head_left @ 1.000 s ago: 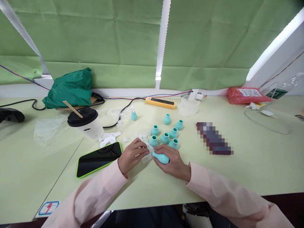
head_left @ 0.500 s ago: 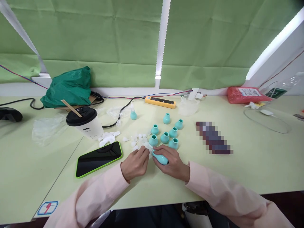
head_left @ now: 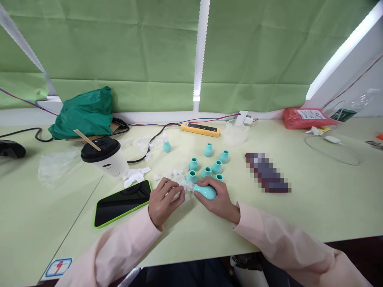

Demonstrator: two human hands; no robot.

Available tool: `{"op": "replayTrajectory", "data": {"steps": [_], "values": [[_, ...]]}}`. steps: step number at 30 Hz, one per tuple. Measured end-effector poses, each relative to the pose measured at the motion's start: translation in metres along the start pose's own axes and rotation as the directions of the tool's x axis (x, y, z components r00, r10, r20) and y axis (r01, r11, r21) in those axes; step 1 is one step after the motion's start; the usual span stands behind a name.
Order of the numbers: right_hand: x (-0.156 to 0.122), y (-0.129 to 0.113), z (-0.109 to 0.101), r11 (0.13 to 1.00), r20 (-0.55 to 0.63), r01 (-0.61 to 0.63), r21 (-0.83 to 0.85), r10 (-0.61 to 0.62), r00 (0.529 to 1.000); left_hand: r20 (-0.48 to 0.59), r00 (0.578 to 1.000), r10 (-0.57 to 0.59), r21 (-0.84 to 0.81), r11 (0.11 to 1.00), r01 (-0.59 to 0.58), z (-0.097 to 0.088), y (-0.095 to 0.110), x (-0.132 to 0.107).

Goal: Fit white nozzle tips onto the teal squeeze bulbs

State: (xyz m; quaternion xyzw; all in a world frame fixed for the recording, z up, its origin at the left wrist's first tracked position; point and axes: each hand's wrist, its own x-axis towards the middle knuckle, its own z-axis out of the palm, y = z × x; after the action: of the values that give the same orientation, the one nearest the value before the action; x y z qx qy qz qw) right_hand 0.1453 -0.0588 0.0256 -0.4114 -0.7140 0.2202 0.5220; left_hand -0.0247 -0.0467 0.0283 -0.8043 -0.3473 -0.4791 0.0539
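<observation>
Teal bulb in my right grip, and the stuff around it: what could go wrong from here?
The glossy teal bulb could slip from the right grip and knock over the open-necked bulbs standing just beyond. The left grip might scatter the loose white pieces lying close to it. Farther left, the lidded cup stands near the phone; if it got bumped, whatever is inside, which I can't see, might leak that way.

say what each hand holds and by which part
The right hand grips a teal bulb by its sides; whether the left hand holds anything is unclear.
</observation>
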Motion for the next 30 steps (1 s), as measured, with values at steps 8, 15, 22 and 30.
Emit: {"op": "replayTrajectory", "data": {"steps": [8, 15, 22, 30], "values": [[0.001, 0.001, -0.001, 0.992, -0.006, -0.073, 0.105, 0.074, 0.997, 0.244, 0.959, -0.144, 0.169, 0.98, 0.104, 0.013, -0.033, -0.004], [-0.006, 0.001, 0.005, 0.999, 0.109, 0.012, 0.046, -0.017, 0.994, 0.255, 0.941, -0.221, -0.129, 0.957, 0.26, -0.006, -0.006, 0.004], [-0.014, -0.009, 0.009, 0.995, 0.251, 0.098, -0.014, -0.091, 0.964, 0.349, 0.925, -0.151, -0.115, 0.973, 0.202, 0.0, 0.006, -0.002], [-0.002, -0.026, -0.002, 0.997, 0.43, 0.077, 0.031, -0.083, 0.899, 0.55, 0.761, -0.345, -0.46, 0.636, 0.62, -0.002, 0.015, -0.003]]}}
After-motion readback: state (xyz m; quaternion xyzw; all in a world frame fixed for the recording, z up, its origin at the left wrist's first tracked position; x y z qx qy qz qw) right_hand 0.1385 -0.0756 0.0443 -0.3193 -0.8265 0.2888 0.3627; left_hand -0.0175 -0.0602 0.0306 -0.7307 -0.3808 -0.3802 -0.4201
